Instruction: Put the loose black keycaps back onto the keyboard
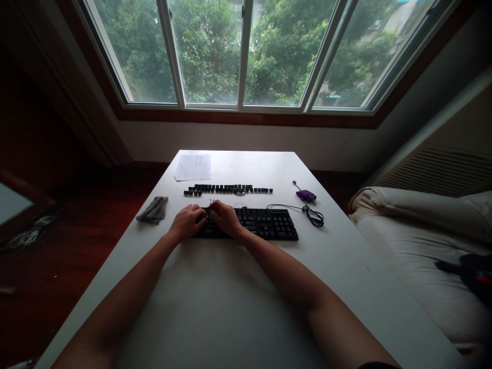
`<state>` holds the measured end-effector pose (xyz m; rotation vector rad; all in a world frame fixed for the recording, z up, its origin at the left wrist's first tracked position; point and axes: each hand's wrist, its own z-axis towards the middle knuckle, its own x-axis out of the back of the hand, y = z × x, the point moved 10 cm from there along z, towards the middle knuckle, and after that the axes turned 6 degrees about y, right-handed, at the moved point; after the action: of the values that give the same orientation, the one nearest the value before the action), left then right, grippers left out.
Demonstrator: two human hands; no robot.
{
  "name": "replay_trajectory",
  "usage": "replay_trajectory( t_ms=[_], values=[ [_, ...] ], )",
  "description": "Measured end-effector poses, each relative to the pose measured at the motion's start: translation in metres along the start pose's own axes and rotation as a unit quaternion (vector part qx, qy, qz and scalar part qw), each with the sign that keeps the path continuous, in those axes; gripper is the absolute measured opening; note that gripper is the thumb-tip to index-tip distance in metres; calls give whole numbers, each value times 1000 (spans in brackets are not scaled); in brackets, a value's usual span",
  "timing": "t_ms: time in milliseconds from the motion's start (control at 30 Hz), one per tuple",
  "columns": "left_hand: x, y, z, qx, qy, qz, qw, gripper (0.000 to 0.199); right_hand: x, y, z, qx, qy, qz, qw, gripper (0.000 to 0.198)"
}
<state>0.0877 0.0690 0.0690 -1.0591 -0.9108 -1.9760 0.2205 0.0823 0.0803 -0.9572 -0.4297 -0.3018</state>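
A black keyboard [265,223] lies flat on the white table, its left part covered by my hands. My left hand [186,221] rests at the keyboard's left end, fingers curled round that edge. Over the keys just right of it, my right hand [226,218] is closed in a pinch at the upper left part. A small thin shiny piece [211,201] shows by its fingertips; I cannot make out what it is or whether it is held. Behind the keyboard, loose black keycaps [223,188] stand in rows.
Paper sheets [193,167] lie at the table's far left, a grey cloth [154,210] at the left edge. To the right are a coiled black cable [314,217] and a purple cloth item [306,196] beside a thin stick. A sofa [407,241] stands right of the table [230,297].
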Motion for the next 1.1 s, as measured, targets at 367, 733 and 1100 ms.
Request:
replay_trajectory(
  t_ms=[367, 733, 1100],
  values=[
    [-4, 4, 1, 7, 4, -9, 1000, 16, 2, -5, -4, 17, -3, -5, 1000, 11],
    [-7, 0, 1, 9, 7, -17, 1000, 15, -4, 9, -3, -15, -31, 12, 999, 12],
    [-3, 5, 1, 3, 16, -21, 1000, 18, -5, 38, 1, -78, -19, 84, 993, 7]
  ],
)
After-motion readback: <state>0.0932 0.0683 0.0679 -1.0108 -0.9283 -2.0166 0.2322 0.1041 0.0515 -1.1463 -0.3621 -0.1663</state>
